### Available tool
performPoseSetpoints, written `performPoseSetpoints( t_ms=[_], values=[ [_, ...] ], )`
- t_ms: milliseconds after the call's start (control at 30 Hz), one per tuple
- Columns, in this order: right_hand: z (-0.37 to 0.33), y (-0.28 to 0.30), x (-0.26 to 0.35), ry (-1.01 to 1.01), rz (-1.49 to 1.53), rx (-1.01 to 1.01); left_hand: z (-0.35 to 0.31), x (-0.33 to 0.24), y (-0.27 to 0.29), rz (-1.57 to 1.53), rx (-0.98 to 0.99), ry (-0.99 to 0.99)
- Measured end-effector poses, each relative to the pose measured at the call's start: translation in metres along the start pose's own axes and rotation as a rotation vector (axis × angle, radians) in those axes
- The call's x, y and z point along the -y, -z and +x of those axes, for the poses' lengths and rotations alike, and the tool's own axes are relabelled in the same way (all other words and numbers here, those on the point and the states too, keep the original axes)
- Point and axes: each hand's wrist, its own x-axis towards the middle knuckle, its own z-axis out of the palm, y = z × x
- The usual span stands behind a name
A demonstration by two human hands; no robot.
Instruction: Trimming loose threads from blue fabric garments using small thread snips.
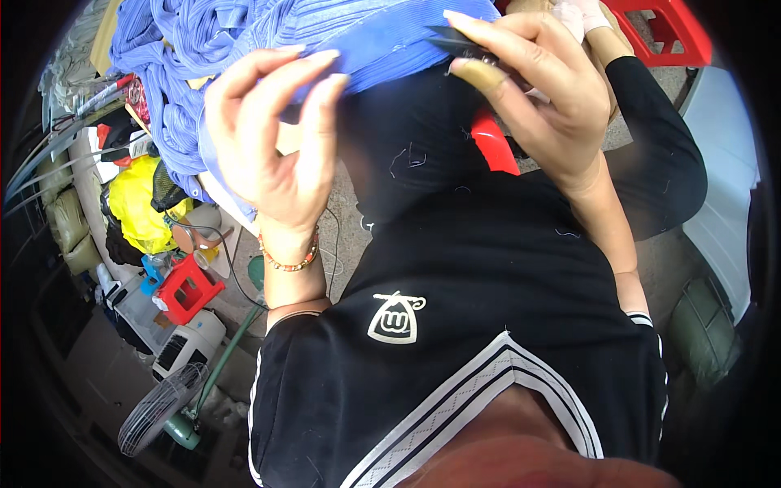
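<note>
Blue ribbed fabric (390,49) stretches across the top, over my dark-clad lap. My left hand (272,138), with a beaded bracelet at the wrist, pinches its edge between thumb and fingers. In my right hand (547,93) is a pair of small black thread snips (452,45), held between thumb and fingers. Their pointed blades lie at the fabric, aimed left. A yellowish cover (480,73) wraps the right thumb's tip. More of the blue fabric (183,106) lies heaped to the left, beyond my left hand.
Red plastic stools stand at far right (671,32) and left (189,286). A fan (163,407) and yellow bag (138,203) are at left. Another person's light-coloured foot or hand shows at the top right, uncertain which. A white panel (720,179) stands at right.
</note>
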Motion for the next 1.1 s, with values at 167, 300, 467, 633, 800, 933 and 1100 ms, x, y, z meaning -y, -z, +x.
performPoseSetpoints(
  t_ms=[167, 300, 467, 633, 800, 933, 1100],
  values=[
    [0.004, -0.007, 0.008, -0.017, 0.041, 0.016, -0.001, 0.001, -0.006, 0.112, 0.044, -0.092],
    [0.006, -0.007, 0.011, 0.028, -0.013, 0.036, 0.0, 0.0, -0.007, 0.145, 0.003, -0.191],
    [0.006, -0.01, 0.014, 0.027, -0.042, 0.039, 0.001, 0.0, -0.015, -0.012, -0.024, -0.087],
    [0.009, -0.01, 0.016, 0.044, -0.047, 0.031, 0.001, 0.002, -0.019, -0.135, -0.049, -0.051],
    [0.01, -0.012, 0.02, 0.004, -0.027, 0.01, -0.001, -0.003, -0.021, -0.155, -0.092, -0.04],
    [0.009, -0.011, 0.023, -0.023, -0.041, 0.017, -0.002, -0.003, -0.022, -0.09, -0.107, -0.064],
    [0.009, -0.011, 0.025, -0.042, 0.021, 0.007, -0.001, -0.002, -0.025, -0.149, -0.125, -0.062]
  ],
)
